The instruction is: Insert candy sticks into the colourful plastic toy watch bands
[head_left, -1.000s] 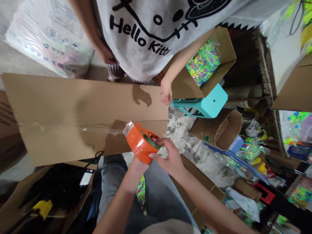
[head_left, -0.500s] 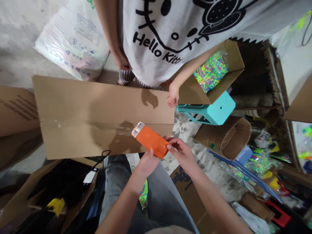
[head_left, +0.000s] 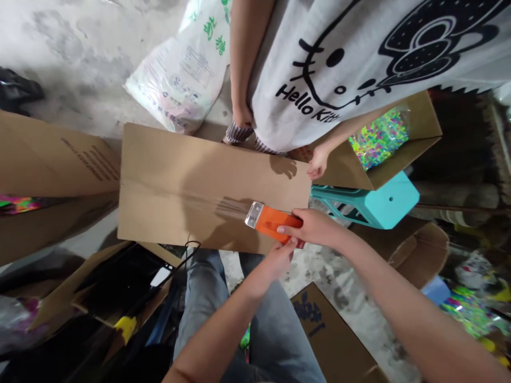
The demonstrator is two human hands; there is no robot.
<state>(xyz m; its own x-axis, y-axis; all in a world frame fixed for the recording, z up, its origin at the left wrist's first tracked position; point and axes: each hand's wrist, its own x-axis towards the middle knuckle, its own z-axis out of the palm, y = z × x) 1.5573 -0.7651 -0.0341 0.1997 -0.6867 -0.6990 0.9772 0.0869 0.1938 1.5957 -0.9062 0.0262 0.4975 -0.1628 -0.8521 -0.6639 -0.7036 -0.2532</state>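
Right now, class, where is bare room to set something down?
Free: the left end of the brown cardboard box, between the white printed plastic sack and open brown carton. Crowded: its right end, with left hand, right hand, orange tape dispenser and another person's hand.

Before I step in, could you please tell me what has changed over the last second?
The orange plastic tape dispenser has turned from its open ring side to its plain face. The bare right hand has moved from the ring to grip its rear end; the bare left hand, from underneath to its lower rear corner. The long brown cardboard box still lies beneath.
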